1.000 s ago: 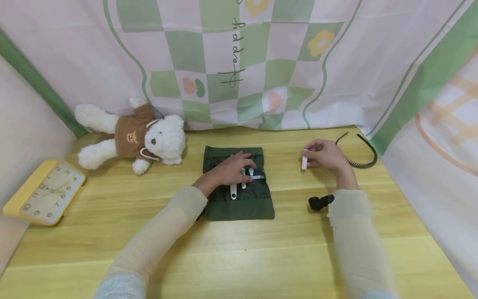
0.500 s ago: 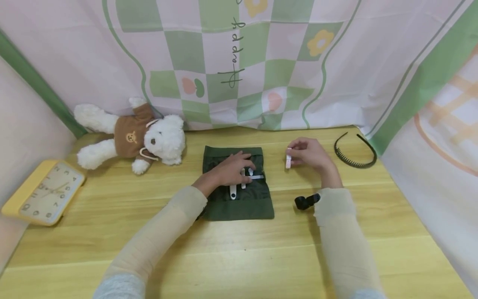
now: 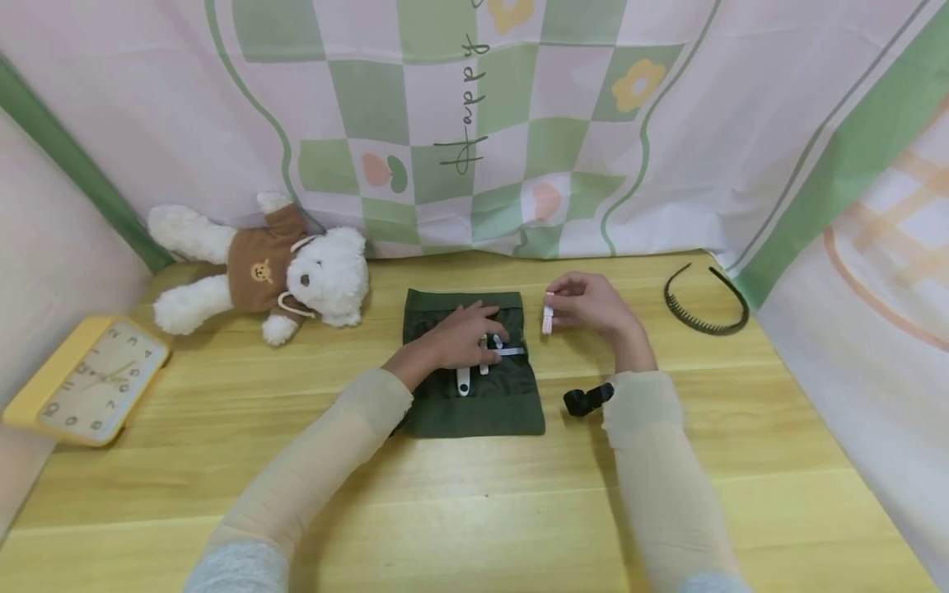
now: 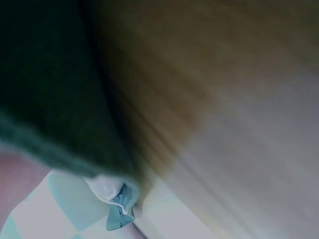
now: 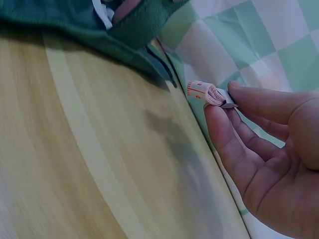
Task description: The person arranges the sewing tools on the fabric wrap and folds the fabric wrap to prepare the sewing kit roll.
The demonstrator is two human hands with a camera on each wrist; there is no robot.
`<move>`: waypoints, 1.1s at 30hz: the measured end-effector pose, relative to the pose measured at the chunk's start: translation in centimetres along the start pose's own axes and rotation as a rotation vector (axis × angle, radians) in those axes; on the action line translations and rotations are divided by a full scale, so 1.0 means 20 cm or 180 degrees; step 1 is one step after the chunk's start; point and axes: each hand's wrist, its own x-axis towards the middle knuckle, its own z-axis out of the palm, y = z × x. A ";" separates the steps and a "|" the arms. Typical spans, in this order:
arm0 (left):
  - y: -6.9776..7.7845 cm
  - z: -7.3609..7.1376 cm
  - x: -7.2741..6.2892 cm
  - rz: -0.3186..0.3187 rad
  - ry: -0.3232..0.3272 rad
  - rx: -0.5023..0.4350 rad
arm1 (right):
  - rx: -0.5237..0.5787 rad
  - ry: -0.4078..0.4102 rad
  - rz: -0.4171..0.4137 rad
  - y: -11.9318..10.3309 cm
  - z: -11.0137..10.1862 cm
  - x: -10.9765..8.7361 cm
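My right hand (image 3: 593, 306) pinches a folded tape measure (image 5: 200, 90) between thumb and fingers, just right of a dark green fabric pouch (image 3: 474, 417). In the right wrist view the tape is white with red marks and has a metal end. My left hand (image 3: 455, 338) lies over the laid-out pouch with its fingers extended. Small white tools (image 3: 463, 381) sit in the pouch near a white strap (image 3: 511, 352), partly covered by that hand. The left wrist view mostly shows dark green cloth (image 4: 50, 94) and tabletop.
A toothed black headband (image 3: 704, 317) lies at the right rear. To the left are a white plush toy (image 3: 259, 272) in a brown top and a yellow clock (image 3: 92, 379). A checked curtain (image 3: 460, 123) hangs behind the wooden table (image 3: 460, 511).
My right hand has moved left with the folded tape measure, closer to the pouch's right edge. My left hand has stayed on the pouch.
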 end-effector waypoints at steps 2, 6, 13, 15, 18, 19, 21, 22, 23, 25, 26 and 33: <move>0.00 0.00 0.01 -0.0017 -0.0020 -0.0009 | 0.0023 0.0000 -0.0013 0.00 0.01 0.00; 0.00 0.01 0.01 -0.0045 -0.0050 -0.0001 | 0.0117 -0.0016 -0.0010 0.00 0.04 0.01; 0.01 0.01 0.01 -0.0066 -0.0078 -0.0087 | 0.0191 0.0021 -0.0045 -0.01 0.08 0.02; 0.02 0.01 0.01 -0.0062 -0.0076 -0.0135 | 0.0193 0.0026 -0.0051 -0.01 0.09 0.02; 0.02 0.00 0.01 -0.0062 -0.0068 -0.0186 | 0.0203 0.0009 -0.0075 -0.01 0.11 0.03; 0.02 0.00 0.01 -0.0061 -0.0064 -0.0197 | 0.0213 0.0005 -0.0081 -0.01 0.11 0.04; 0.03 0.00 0.02 -0.0061 -0.0064 -0.0201 | 0.0221 0.0000 -0.0090 -0.02 0.12 0.04; 0.03 0.00 0.02 -0.0057 -0.0063 -0.0202 | 0.0221 -0.0001 -0.0095 -0.02 0.12 0.04; 0.03 0.00 0.02 -0.0056 -0.0065 -0.0208 | 0.0221 0.0002 -0.0096 -0.02 0.12 0.04; 0.03 0.00 0.02 -0.0055 -0.0067 -0.0216 | 0.0205 0.0004 -0.0101 -0.02 0.12 0.05; 0.04 0.00 0.02 -0.0058 -0.0065 -0.0227 | 0.0206 0.0001 -0.0102 -0.02 0.12 0.05; 0.04 0.01 0.04 -0.0140 0.0000 -0.0280 | 0.0265 -0.0121 -0.0118 -0.03 0.14 0.05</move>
